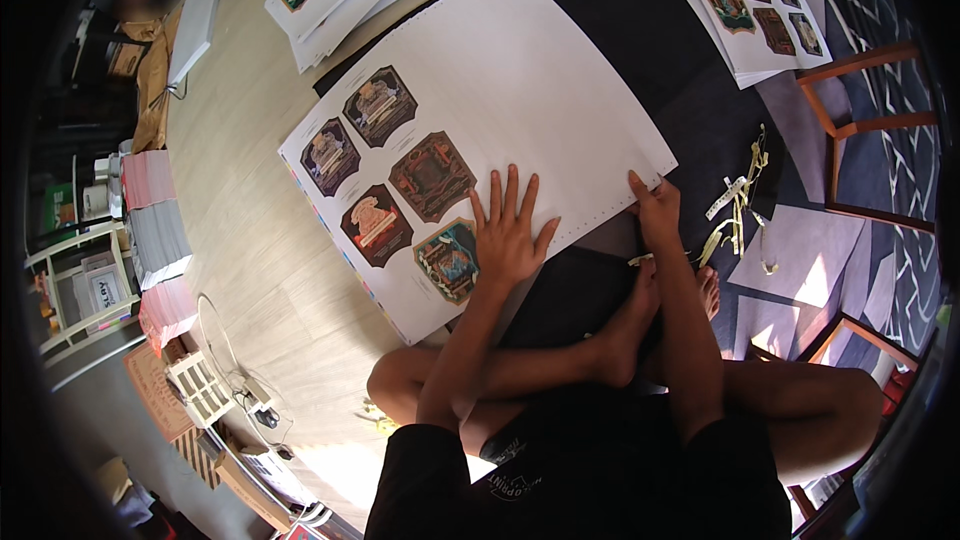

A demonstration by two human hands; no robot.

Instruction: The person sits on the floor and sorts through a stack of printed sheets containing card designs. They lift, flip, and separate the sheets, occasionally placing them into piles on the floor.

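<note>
Lying flat on the floor [250, 270], mid-frame, w/ a black mat [640, 40] under its far side: big white sheet [520, 80], five printed labels [395, 180] at its 8 o'clock end. Left hand [508, 230] pressed flat on it, fingers spread. Right hand [655, 205] pinches sheet's edge at 4 o'clock. Paper strips [738, 202] just beside at 3; more sheets [745, 5] at 1 and 11 o'clock.

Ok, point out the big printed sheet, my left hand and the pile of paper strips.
Printed sheet [520, 70], head view, on its blank white middle.
Left hand [507, 235], head view, on the back of the hand.
Paper strips [738, 202], head view, on the tangle's centre.
</note>
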